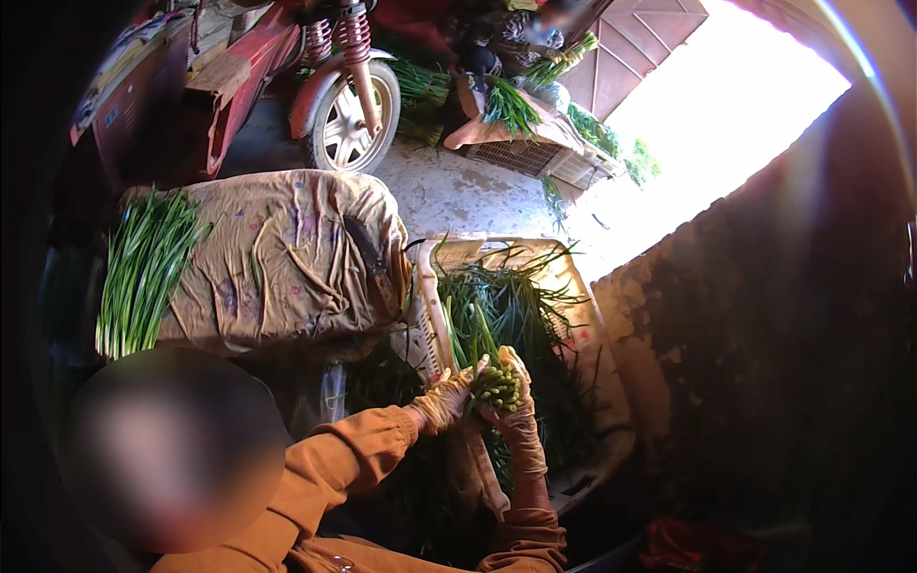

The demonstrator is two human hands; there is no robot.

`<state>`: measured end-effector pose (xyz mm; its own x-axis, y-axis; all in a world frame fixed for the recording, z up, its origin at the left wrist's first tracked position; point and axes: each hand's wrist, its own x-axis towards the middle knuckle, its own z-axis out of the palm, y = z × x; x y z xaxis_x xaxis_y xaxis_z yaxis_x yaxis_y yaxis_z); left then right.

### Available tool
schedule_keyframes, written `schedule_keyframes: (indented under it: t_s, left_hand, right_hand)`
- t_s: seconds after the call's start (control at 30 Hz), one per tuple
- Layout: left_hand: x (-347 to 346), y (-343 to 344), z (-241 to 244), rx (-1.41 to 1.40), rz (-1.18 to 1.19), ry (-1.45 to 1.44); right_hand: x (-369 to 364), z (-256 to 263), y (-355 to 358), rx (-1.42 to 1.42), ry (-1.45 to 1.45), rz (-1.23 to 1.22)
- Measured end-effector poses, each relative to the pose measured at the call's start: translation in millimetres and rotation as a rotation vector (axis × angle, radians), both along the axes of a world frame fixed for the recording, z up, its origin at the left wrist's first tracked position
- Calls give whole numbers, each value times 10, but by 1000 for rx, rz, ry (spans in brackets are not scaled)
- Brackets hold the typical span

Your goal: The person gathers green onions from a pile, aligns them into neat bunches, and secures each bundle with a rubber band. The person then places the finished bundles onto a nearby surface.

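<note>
My left hand (445, 400), in a thin yellowish glove, holds one side of a bundle of green leafy stalks (497, 387). From the other side my right hand (517, 410), gloved alike, is closed round the same bundle, its pale cut ends facing me. Both hands are over the near part of a cream plastic crate (582, 315), in which a heap of long dark green leaves (501, 301) lies. Further left, another bunch of green stalks (147, 268) rests on a wrinkled, stained cloth (286, 265) spread over a raised surface.
A motorcycle's front wheel (356, 118) stands beyond the cloth. At the top, a co-worker (526, 36) holds a green bunch beside a covered crate (516, 154) with more greens. A stained wall (688, 344) rises at the right; a red bag-like item (695, 548) lies at lower right.
</note>
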<state>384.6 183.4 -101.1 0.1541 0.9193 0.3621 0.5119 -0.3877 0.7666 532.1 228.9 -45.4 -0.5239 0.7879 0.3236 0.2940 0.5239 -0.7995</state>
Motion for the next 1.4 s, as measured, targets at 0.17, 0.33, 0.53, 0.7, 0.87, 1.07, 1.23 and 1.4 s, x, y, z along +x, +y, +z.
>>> schedule_keyframes:
  t_s: [0.17, 0.33, 0.53, 0.7, 0.87, 1.07, 1.23, 1.4]
  left_hand:
    - [99, 63, -120, -381, -322, -955]
    - [68, 106, 36, -729, -406, -1654]
    - [112, -2, 74, -708, -333, -1328]
    - [185, 106, -326, -104, -265, -671]
    - [-288, -392, 25, -175, 103, -160]
    - [-735, -553, 8, -335, 228, -165]
    - [-749, -612, 430, -577, 22, -712]
    - [-567, -875, 1339, -732, -384, -869]
  right_hand:
    - [-26, 286, -42, -598, 172, 219]
    - [-67, 482, -39, -868, 484, 446]
    - [-253, 96, -119, -482, 396, 64]
    - [-174, -1, -78, -402, 310, 60]
    - [98, 547, 97, -50, 185, -95]
    - [561, 1363, 270, 41, 354, -242]
    - [696, 1938, 620, 547, 120, -400]
    - [163, 1834, 661, 188, 425, -229]
